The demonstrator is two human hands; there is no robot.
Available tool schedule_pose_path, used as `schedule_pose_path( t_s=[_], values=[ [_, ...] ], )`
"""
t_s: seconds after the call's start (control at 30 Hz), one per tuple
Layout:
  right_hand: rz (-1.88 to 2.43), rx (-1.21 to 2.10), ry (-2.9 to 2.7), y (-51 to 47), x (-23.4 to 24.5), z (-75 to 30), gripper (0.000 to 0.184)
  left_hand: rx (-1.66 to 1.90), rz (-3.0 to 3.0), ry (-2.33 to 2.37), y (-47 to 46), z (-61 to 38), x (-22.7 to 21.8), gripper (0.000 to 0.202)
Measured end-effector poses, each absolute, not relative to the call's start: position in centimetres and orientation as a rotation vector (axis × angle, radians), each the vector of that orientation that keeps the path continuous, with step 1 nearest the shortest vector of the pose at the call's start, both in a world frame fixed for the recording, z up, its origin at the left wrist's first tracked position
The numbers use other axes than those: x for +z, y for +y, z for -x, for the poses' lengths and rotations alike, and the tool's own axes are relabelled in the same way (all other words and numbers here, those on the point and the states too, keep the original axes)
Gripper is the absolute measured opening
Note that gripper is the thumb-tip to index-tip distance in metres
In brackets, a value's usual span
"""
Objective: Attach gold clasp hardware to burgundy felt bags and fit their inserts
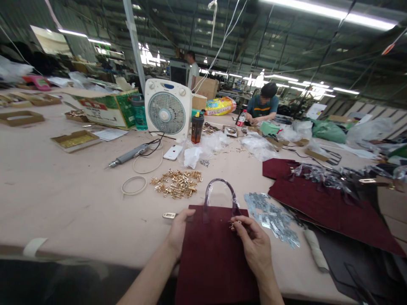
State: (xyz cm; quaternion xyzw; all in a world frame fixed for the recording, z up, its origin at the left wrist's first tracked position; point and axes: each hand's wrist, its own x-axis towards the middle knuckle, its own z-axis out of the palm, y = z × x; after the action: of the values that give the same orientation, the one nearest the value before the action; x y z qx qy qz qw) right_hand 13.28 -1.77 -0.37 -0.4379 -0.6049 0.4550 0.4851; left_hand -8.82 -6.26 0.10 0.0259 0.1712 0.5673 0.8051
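Note:
A burgundy bag panel (216, 258) with a plastic-wrapped loop handle (219, 182) hangs over the table's near edge. My left hand (179, 231) grips its upper left edge, thumb on the front face. A gold metal clasp piece (169, 215) sticks out just left of that hand. At the panel's upper right, my right hand (254, 241) pinches a few small gold fittings (234, 223) close to the foot of the handle. Beyond the panel lies a heap of gold fittings (178, 184). Flat silver metal plates (273, 216) are scattered to the right.
An electric screwdriver (130, 156), a phone (172, 152) and a fan (167, 110) occupy the table's middle. More burgundy panels (330, 207) are stacked at right, near a rolled grey tool or cloth (316, 250). Across the table a person (263, 106) bends over their work.

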Motion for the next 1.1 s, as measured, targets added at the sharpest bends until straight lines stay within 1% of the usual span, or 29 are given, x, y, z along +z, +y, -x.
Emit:
schedule_pose_path(
  t_s=[0.17, 0.43, 0.77, 0.9, 1.1],
  values=[
    [1.087, 1.040, -1.485, -0.8, 0.7, -11.5, 0.028, 1.215, -0.066, 0.344, -6.1, 8.3, 1.1, 0.048],
    [1.122, 1.060, -1.469, -0.9, -1.1, -11.8, 0.031, 1.209, -0.085, 0.429, -6.1, 8.3, 1.9, 0.051],
    [1.133, 0.980, -1.470, -0.8, -0.8, -11.3, 0.031, 1.167, -0.135, 0.405, -5.9, 8.5, 0.1, 0.053],
    [1.119, 0.927, -1.489, -1.1, -1.0, -11.1, 0.029, 1.191, -0.107, 0.379, -5.9, 8.5, 0.4, 0.051],
    [1.084, 0.891, -1.590, -1.5, -1.0, -11.6, 0.025, 1.187, -0.079, 0.489, -6.0, 8.5, 0.8, 0.052]
  ],
)
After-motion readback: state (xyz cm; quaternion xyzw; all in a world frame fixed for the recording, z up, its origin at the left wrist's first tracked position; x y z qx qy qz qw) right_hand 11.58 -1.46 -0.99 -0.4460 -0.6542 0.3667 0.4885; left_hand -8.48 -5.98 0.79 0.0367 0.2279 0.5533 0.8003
